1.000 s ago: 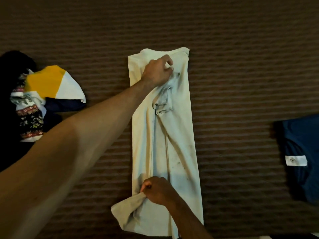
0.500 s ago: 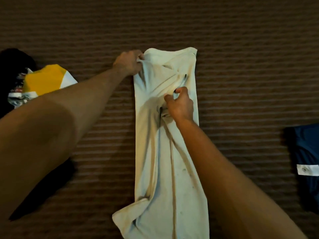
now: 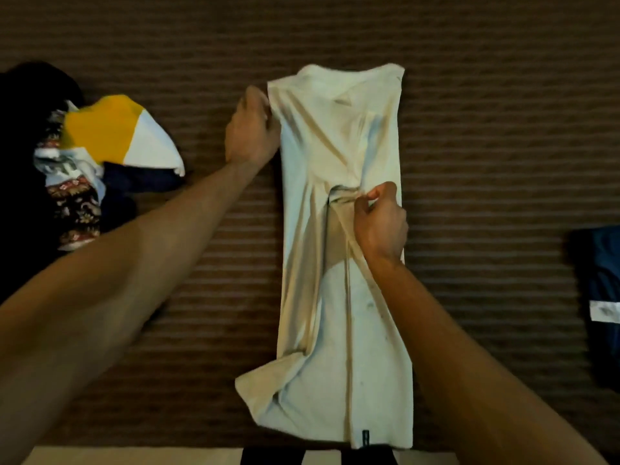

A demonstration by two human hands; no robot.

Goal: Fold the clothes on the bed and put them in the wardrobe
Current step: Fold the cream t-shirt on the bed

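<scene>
No text, brand or number can be read anywhere. A small dark tag (image 3: pixel 365 438) sits on the near hem of the cream T-shirt (image 3: pixel 339 229), and a white label (image 3: pixel 604 311) lies on the navy garment (image 3: pixel 600 263) at the right edge; each carries a faint mark, too small and blurred to make out
</scene>
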